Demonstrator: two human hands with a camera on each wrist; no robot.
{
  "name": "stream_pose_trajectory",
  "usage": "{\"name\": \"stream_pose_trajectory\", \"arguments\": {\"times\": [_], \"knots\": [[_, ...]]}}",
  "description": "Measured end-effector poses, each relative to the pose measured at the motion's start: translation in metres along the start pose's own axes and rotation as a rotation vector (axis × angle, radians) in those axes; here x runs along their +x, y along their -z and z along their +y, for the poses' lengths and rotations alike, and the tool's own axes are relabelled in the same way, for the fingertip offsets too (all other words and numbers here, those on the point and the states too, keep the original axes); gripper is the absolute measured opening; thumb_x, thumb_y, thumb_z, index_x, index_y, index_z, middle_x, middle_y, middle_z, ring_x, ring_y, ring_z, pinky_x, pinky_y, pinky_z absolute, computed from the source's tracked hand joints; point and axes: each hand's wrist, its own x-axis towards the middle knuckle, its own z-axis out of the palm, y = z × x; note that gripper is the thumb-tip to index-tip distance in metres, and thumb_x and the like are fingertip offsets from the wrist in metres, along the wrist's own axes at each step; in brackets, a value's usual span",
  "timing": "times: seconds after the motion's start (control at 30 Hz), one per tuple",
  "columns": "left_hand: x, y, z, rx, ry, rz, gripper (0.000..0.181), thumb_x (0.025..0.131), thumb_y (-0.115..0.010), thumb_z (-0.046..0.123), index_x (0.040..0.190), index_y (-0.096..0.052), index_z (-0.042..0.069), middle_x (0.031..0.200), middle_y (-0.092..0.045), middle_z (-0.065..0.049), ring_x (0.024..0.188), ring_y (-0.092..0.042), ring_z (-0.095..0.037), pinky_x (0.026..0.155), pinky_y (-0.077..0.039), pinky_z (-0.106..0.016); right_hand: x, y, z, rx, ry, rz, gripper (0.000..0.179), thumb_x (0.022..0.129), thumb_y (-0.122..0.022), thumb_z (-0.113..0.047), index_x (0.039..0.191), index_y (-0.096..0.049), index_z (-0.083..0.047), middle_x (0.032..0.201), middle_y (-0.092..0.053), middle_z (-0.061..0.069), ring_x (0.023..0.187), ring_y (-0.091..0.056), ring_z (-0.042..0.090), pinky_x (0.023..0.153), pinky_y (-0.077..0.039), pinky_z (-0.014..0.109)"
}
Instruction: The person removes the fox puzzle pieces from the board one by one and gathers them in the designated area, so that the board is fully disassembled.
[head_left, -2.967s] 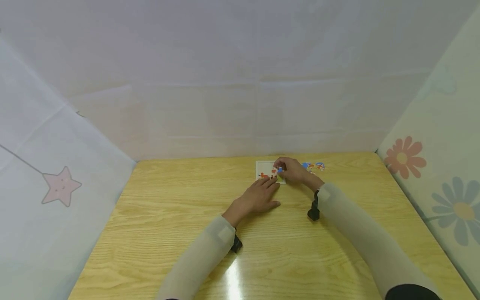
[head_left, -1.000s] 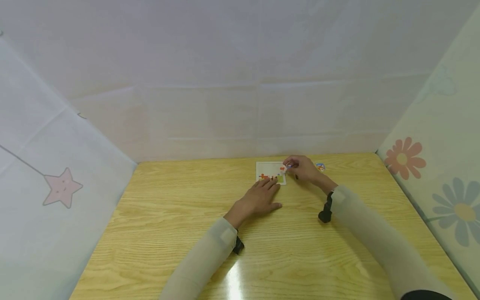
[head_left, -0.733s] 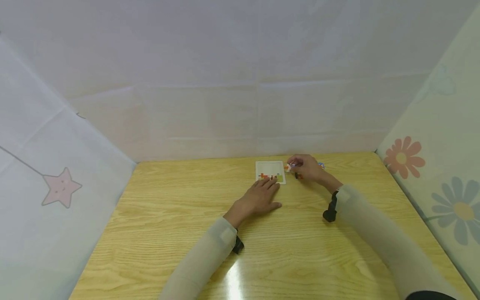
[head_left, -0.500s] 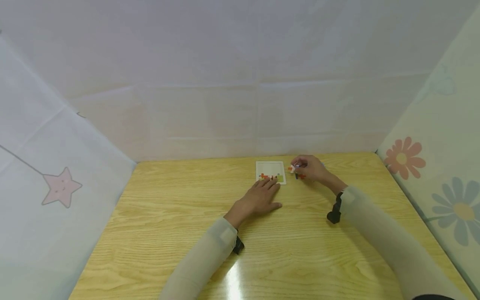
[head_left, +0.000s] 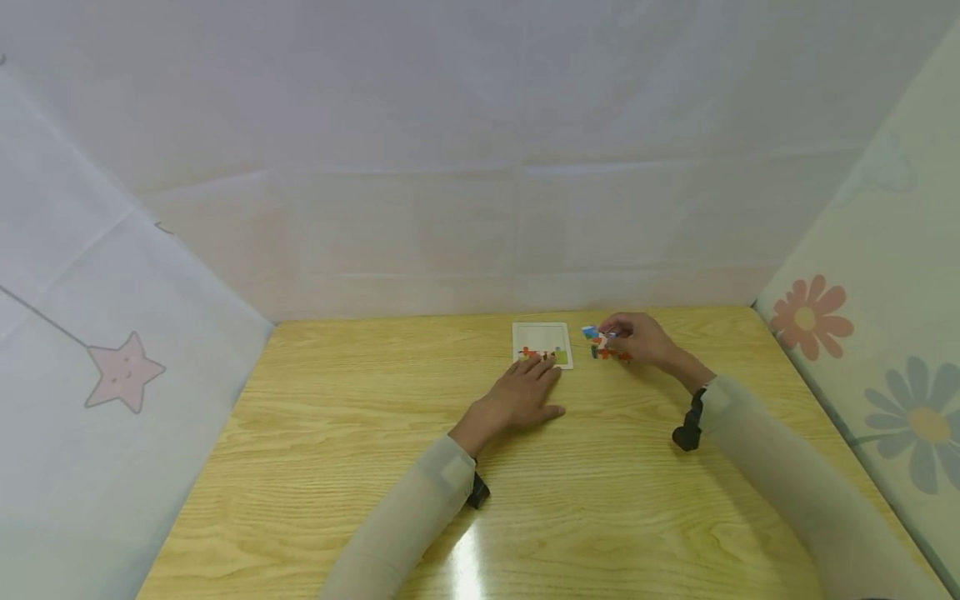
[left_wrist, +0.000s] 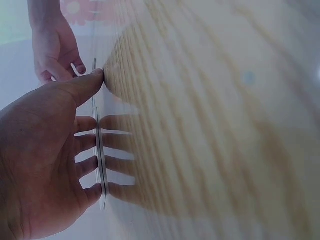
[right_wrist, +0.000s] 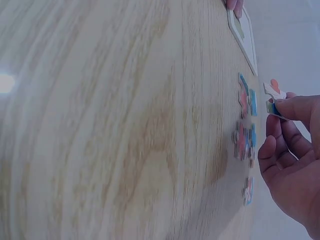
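Observation:
A square white puzzle tray (head_left: pixel 540 337) lies at the back of the table, with pieces fitted along its near side. My left hand (head_left: pixel 517 395) rests its outstretched fingertips on the tray's near edge; the left wrist view shows the fingers (left_wrist: pixel 86 143) straight along that rim. Right of the tray, my right hand (head_left: pixel 641 340) pinches a puzzle piece (right_wrist: pixel 273 91) between thumb and fingers, raised above the table. White, orange, blue and green show on this piece in the right wrist view. Below it lie several loose puzzle pieces (right_wrist: pixel 242 140), partly hidden by the hand in the head view.
The wooden table (head_left: pixel 360 417) ends at a pale cloth wall (head_left: pixel 405 242) just behind the tray and pieces. Printed side cloths flank it, with a star (head_left: pixel 123 372) on the left and flowers (head_left: pixel 810 317) on the right.
My right hand has moved from over the tray to the right, taking the pinched puzzle piece with it above the loose ones. My left hand stays at the tray's near edge.

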Motion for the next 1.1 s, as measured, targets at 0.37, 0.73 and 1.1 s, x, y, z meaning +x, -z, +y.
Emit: {"name": "stream_pose_trajectory", "arguments": {"times": [0.37,0.73,1.1], "knots": [[-0.001,0.0,0.001,0.002,-0.004,0.007,0.076,0.109,-0.048,0.058,0.169,-0.027,0.016,0.178,-0.018,-0.006,0.164,-0.017,-0.028,0.131,-0.02,-0.052,-0.011,0.014,0.012,0.019,-0.015,-0.01,0.025,0.1,-0.067,0.003,0.124,-0.073,0.001,0.106,-0.073,0.017,0.092,-0.069,0.029,0.07,-0.056,0.036],[-0.001,0.002,0.002,-0.007,-0.007,-0.003,0.077,0.11,-0.047,0.058,0.17,-0.024,0.016,0.178,-0.016,-0.005,0.164,-0.015,-0.028,0.131,-0.019,-0.051,-0.024,0.028,0.028,0.0,-0.048,-0.032,0.026,0.102,-0.067,0.0,0.127,-0.072,-0.001,0.117,-0.073,0.019,0.099,-0.069,0.03,0.069,-0.055,0.037],[-0.002,0.001,0.003,-0.016,-0.002,-0.006,0.077,0.11,-0.046,0.058,0.17,-0.024,0.017,0.178,-0.015,-0.005,0.164,-0.013,-0.028,0.132,-0.018,-0.052,-0.033,0.04,0.041,-0.017,-0.061,-0.037,0.025,0.103,-0.065,0.001,0.127,-0.071,0.001,0.117,-0.074,0.02,0.099,-0.07,0.028,0.07,-0.057,0.034]]}}
